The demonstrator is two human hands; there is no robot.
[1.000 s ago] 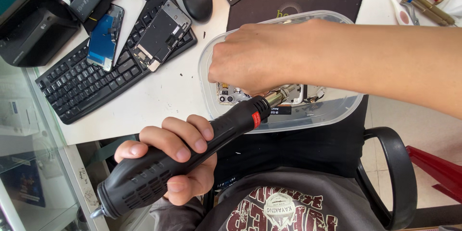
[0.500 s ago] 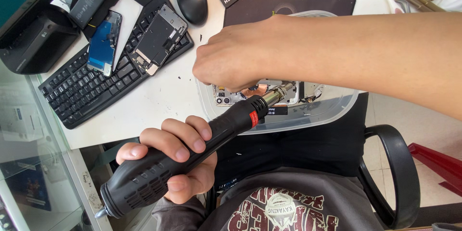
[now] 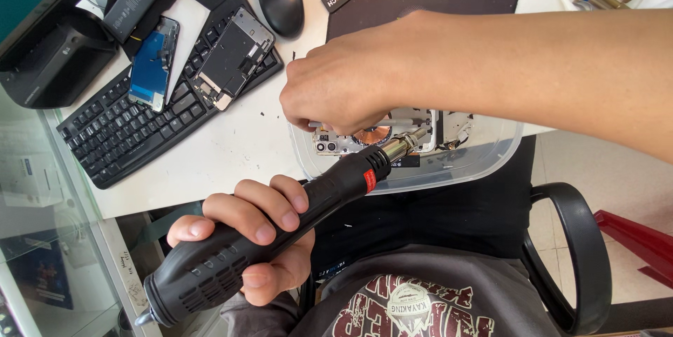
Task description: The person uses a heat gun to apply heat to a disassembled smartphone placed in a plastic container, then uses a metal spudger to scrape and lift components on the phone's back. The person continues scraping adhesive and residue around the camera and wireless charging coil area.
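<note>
The scene is lit brightly and evenly by soft daylight, the white desk surface (image 3: 231,147) is nearly washed out, only faint shadows are cast beneath the right hand (image 3: 343,88), focus is held sharp throughout, and slight wide-angle bending is seen at the edges.

Left hand (image 3: 245,239) closed around black hot-air tool (image 3: 280,228), nozzle over opened phone (image 3: 392,132), right hand (image 3: 343,84) pressing phone, clear tray (image 3: 456,169) at bench's near edge.

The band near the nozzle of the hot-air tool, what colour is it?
Red band, on the black tool; head view.
</note>
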